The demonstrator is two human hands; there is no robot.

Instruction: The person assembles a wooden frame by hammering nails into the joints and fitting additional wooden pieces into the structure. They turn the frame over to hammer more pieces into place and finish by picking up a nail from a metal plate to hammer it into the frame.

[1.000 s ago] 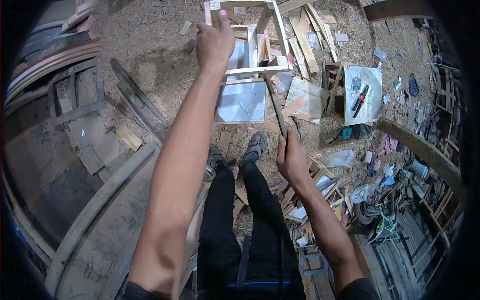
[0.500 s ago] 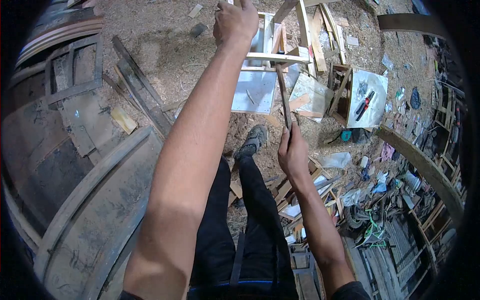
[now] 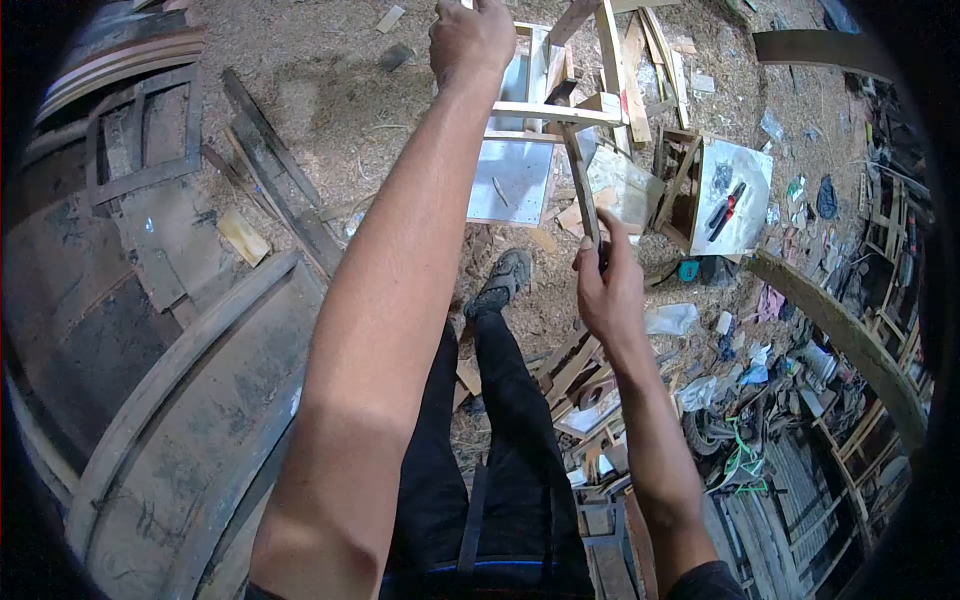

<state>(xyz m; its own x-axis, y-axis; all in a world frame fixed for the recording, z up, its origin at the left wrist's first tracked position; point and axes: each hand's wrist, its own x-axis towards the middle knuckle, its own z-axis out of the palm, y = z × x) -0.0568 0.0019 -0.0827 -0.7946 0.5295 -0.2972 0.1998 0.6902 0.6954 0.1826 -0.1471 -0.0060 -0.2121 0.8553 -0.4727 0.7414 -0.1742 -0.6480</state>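
My left hand is closed around a part of the pale wooden frame at the top of the view; the hand itself hides the gripped piece. My right hand grips the lower end of a hammer with a long wooden handle. Its dark head lies over the frame's near corner, by a small wood block; whether it touches cannot be seen. Below the frame is a whitish-blue board with a thin pale stick on it.
Pliers with red-and-black handles rest on a white-topped wooden box at the right. Old boards and curved wooden pieces fill the left. Scrap wood and litter lie near my legs, and a shoe stands below the board.
My right hand has moved slightly right and up the view, and the hammer's handle has tilted with it. The dark head now shows above the frame's near rail. My left hand keeps its place.
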